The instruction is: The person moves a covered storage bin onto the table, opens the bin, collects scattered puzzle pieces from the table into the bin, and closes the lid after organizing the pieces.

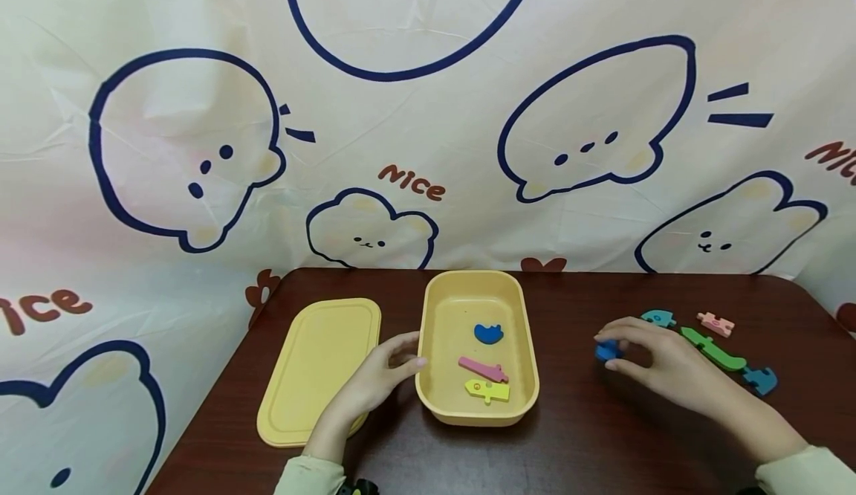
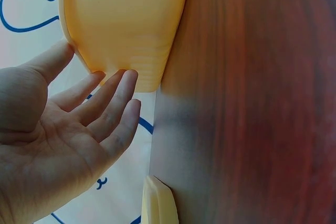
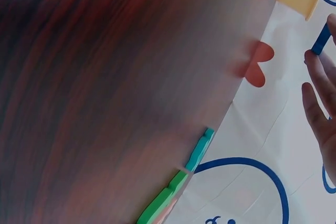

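Left grip [image 1: 380,376] touching tub [image 1: 480,419], right grip [image 1: 658,354] pinching piece [image 1: 607,351]

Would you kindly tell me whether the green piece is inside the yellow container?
No, the green piece lies on the dark table, outside the yellow container.

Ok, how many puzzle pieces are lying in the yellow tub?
3, in the tub: the blue piece around the middle, the pink piece closer to the near end, and the yellow piece nearest. None looks hidden in the head view.
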Demonstrator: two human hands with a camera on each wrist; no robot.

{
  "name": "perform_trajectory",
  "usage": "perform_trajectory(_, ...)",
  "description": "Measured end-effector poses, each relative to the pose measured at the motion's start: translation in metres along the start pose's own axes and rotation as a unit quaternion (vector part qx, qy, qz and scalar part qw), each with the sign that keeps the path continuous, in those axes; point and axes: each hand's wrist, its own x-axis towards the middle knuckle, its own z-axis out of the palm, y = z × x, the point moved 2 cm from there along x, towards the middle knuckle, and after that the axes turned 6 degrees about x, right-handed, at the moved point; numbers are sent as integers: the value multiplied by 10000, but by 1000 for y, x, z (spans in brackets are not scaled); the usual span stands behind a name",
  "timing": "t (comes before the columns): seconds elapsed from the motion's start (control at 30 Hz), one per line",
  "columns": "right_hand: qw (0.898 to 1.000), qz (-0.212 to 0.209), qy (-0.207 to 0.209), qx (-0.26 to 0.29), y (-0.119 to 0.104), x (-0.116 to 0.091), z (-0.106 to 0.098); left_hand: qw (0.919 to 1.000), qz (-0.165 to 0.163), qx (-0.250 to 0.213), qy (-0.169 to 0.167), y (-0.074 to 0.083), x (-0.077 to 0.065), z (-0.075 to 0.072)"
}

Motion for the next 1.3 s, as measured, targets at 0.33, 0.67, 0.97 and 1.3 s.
perform_trajectory(0.33, 9998, -151, 65, 119, -12, 8, 8, 10000, 7, 13, -40, -3, 2, 0)
perform_trajectory(0.67, 9997, -178, 37, 172, -23, 18, 14, 10000, -3, 65, -48, -5, 3, 0)
perform_trajectory(0.97, 9990, -446, 15, 33, -32, 25, 18, 10000, -65, -9, -7, -1, 0, 0)
perform_trajectory(1.3, 9968, -755, 74, 252, -43, 35, 25, 10000, -5, -68, -22, -1, 0, 0)
